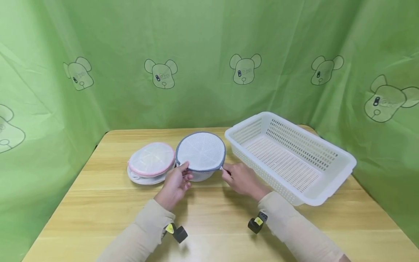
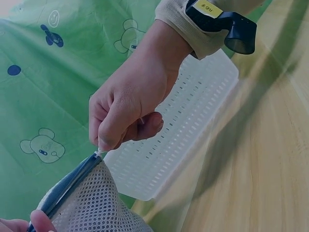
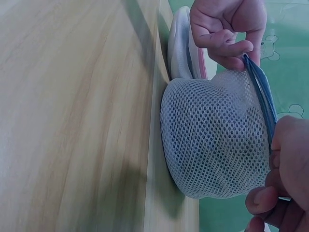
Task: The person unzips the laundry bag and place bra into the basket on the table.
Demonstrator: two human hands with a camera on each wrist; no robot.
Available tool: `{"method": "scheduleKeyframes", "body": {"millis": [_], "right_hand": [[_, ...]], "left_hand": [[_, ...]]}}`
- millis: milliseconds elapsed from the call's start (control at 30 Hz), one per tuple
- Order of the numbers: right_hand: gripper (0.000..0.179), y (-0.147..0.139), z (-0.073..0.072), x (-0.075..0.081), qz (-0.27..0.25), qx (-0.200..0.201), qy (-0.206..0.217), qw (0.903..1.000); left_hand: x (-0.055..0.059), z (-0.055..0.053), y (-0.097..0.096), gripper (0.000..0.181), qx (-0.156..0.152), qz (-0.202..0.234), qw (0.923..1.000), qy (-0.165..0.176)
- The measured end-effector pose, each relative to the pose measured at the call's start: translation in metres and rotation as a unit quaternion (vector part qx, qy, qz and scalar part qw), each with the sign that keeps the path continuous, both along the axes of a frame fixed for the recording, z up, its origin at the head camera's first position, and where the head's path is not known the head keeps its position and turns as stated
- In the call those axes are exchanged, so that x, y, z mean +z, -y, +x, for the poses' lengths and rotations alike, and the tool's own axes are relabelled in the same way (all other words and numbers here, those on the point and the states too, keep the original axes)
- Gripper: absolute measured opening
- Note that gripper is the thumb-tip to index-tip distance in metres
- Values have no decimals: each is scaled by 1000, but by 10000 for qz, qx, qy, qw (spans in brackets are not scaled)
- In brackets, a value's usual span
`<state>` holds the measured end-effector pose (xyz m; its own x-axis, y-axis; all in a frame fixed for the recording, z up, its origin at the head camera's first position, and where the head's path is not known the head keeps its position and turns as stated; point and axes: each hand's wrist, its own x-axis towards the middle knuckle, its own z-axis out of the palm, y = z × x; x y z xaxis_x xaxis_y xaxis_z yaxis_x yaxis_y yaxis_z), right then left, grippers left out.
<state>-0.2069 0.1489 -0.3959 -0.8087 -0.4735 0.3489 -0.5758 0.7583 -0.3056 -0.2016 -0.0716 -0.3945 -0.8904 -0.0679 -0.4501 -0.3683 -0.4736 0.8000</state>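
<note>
"Pale wooden tabletop (image 1: pixel 212 225), two hands at work. Where's the bag?"

"Directly between them: a round mesh bag (image 1: pixel 200 151), its blue-grey rim pinched by the left hand (image 1: pixel 176 183) on one side and the right hand (image 1: pixel 243 178) on the other."

"What does the head view miss?"

"Mostly the deep honeycomb side wall, which the right wrist view shows bulging below the rim (the head view gives only a strip). The left wrist view catches a small pale tab (image 2: pixel 98 153) at the right fingertips."

"And the containers?"

"Whether the bag holds anything, I cannot tell. Left, a pink-rimmed bag (image 1: pixel 152 158) lies on a white round piece (image 1: pixel 139 179); right, a white basket (image 1: pixel 242 145) shows its slotted floor. Behind hangs green cloth (image 1: pixel 203 98) printed with animal heads."
</note>
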Motion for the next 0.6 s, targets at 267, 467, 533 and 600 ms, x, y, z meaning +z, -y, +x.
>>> {"method": "scheduleKeyframes", "body": {"millis": [267,467,533,600], "right_hand": [[31,-1,0,1,29,-71,59,10000],[31,-2,-1,0,50,-123,78,9999],[31,-2,0,1,37,-119,85,9999],[31,-2,0,1,26,-110,89,9999]], "left_hand": [[1,0,3,15,67,64,10000,18],[2,-1,6,15,131,48,9999,64],[2,-1,8,15,132,68,9999,78],[1,-2,9,15,133,96,9998,78]]}}
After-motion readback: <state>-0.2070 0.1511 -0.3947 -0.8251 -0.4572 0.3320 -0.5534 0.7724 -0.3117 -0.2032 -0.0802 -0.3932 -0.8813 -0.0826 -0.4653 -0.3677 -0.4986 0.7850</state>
